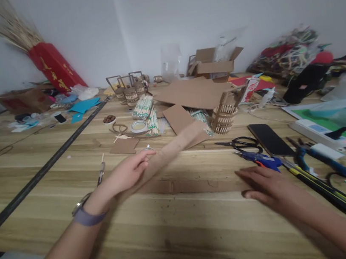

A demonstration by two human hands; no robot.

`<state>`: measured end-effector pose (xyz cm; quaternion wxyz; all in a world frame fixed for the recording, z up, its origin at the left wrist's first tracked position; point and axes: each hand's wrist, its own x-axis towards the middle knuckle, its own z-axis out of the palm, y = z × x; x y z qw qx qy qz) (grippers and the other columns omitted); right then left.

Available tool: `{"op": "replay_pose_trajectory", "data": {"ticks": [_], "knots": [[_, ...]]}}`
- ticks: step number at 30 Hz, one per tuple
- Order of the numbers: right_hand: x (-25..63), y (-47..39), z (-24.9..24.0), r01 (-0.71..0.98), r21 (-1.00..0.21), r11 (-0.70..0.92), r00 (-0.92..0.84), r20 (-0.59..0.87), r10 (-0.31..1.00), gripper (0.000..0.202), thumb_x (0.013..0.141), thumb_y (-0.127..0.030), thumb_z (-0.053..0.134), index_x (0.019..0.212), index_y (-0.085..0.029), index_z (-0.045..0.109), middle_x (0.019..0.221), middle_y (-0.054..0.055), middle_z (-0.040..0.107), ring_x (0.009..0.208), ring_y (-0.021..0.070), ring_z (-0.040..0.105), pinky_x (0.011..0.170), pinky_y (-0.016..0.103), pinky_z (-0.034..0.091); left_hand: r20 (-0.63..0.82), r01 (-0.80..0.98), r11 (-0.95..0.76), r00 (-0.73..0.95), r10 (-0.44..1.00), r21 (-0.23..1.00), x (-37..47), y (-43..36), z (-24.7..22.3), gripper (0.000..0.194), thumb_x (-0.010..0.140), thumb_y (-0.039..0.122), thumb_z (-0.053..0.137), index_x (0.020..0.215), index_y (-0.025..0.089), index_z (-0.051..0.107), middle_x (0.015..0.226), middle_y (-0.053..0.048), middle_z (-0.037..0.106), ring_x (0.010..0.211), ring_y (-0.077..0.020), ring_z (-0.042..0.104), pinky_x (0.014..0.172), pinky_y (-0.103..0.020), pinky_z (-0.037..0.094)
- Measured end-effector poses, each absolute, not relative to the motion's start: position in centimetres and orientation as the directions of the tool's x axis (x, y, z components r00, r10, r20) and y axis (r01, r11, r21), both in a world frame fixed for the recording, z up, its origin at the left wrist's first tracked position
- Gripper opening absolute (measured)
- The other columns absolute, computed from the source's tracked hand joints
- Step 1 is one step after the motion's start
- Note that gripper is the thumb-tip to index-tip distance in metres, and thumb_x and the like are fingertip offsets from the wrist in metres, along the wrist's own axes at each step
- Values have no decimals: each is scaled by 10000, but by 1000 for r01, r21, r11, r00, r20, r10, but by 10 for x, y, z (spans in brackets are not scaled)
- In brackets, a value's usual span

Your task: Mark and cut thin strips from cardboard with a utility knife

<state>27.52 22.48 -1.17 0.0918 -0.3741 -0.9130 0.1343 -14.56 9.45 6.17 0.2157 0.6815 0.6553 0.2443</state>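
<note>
My left hand [130, 172], with a watch on its wrist, grips a long cardboard strip [172, 147] that slants up to the right and is blurred by motion. Part of that strip is hidden behind the hand. A second brown strip [196, 185] lies flat on the wooden table [182, 239]. At its right end is my right hand [266, 185], fingers stretched out and holding nothing; its fingertips seem to touch the strip or the tabletop beside it. Just beyond them sits a blue glue gun [259, 159], with black-handled scissors [244, 143] behind.
A yellow-black utility knife [330, 193], a black phone [271, 139] and pliers [322, 160] lie right. Behind are a slatted basket [223, 118], a cardboard sheet [190, 93], stick bundles [143, 107] and small baskets [131, 96]. A dark metal bar [46, 166] crosses the left side.
</note>
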Motion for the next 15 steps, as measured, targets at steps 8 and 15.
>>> {"op": "replay_pose_trajectory", "data": {"ticks": [8, 15], "knots": [[287, 204, 0, 708, -574, 412, -324, 254, 911, 487, 862, -676, 526, 1009, -269, 751, 1045, 124, 773, 956, 352, 731, 830, 507, 608, 5, 673, -75, 106, 994, 736, -99, 102, 40, 355, 924, 160, 430, 1173, 211, 677, 1224, -75, 729, 1164, -229, 655, 1016, -360, 483], [215, 156, 31, 379, -843, 382, -514, 151, 844, 534, 913, -586, 576, 1327, -252, 625, 1178, 96, 759, 1053, 263, 730, 885, 384, 613, 73, 223, -49, -102, 992, 974, 2, 93, 31, 333, 926, 164, 553, 1256, 188, 514, 980, -58, 732, 918, -202, 698, 824, -324, 537]]}}
